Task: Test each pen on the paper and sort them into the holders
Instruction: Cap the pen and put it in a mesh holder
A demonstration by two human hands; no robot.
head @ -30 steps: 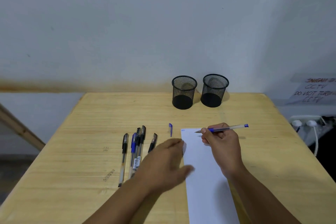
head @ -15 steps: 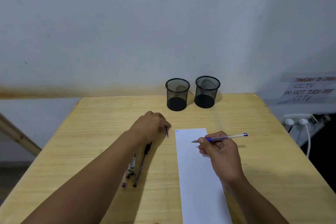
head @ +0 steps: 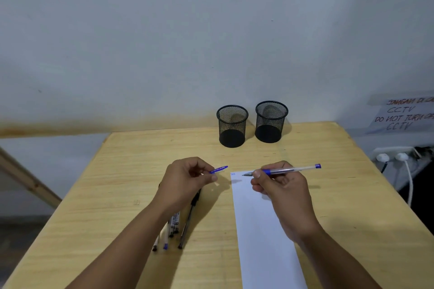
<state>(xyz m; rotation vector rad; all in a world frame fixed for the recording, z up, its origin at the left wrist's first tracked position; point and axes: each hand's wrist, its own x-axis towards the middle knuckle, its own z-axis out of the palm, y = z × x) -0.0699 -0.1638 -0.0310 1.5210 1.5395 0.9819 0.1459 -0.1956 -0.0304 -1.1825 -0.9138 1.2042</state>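
Observation:
My right hand [head: 281, 192] grips an uncapped blue pen [head: 291, 169], held level above the top of the white paper strip [head: 260, 230], its tip pointing left. A small blue scribble [head: 233, 174] marks the paper's top left corner. My left hand [head: 187, 180] pinches the blue pen cap [head: 218, 169], lifted off the table and pointing toward the pen tip. Several capped pens [head: 175, 227] lie on the wooden table [head: 112, 195] under my left forearm, partly hidden. Two black mesh holders, the left holder [head: 232, 125] and the right holder [head: 270, 121], stand at the back; both look empty.
A power strip [head: 394, 153] with white plugs and cables sits off the table's right edge, below a taped handwritten sign [head: 404, 114]. A white wall stands right behind the holders. A wooden beam [head: 25, 178] slants at the far left.
My left hand left the paper, reached forward to the blue cap lying on the table, picked it up and turned it toward the pen. My right hand lifted slightly with the pen.

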